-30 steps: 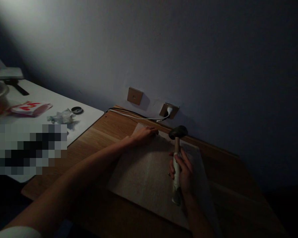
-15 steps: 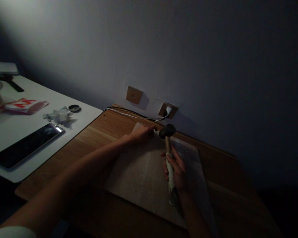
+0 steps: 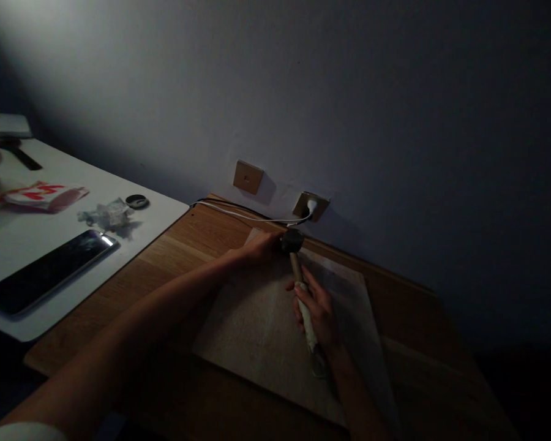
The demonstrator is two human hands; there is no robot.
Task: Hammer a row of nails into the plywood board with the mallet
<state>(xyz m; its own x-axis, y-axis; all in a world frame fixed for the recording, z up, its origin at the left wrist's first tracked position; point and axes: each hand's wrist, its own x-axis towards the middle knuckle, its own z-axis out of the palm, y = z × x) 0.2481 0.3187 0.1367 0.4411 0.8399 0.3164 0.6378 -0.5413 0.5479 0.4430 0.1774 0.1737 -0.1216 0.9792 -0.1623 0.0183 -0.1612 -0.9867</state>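
Note:
My right hand (image 3: 320, 311) is wrapped round the pale, taped-looking handle of a hammer (image 3: 305, 318) with a dark, thick head. The hammer's head is at the far edge of a flat wooden board (image 3: 252, 331), right beside my left hand (image 3: 262, 246). The fingers of my left hand are curled in at the board's far left part, partly hidden behind the hammer head. What they pinch, if anything, is too dark and small to make out. The board lies on a brown wooden table (image 3: 165, 269).
A white table (image 3: 160, 211) adjoins on the left, bearing a phone (image 3: 50, 269), crumpled clear plastic (image 3: 112, 217), a round dark lid (image 3: 136, 201) and a red-and-white packet (image 3: 48, 196). A plugged-in white cable (image 3: 248, 214) runs along the wall under two sockets.
The hammer head has swung left and slightly down, close against my left hand's fingers. My right hand has shifted a little left with it. My left hand stays in place.

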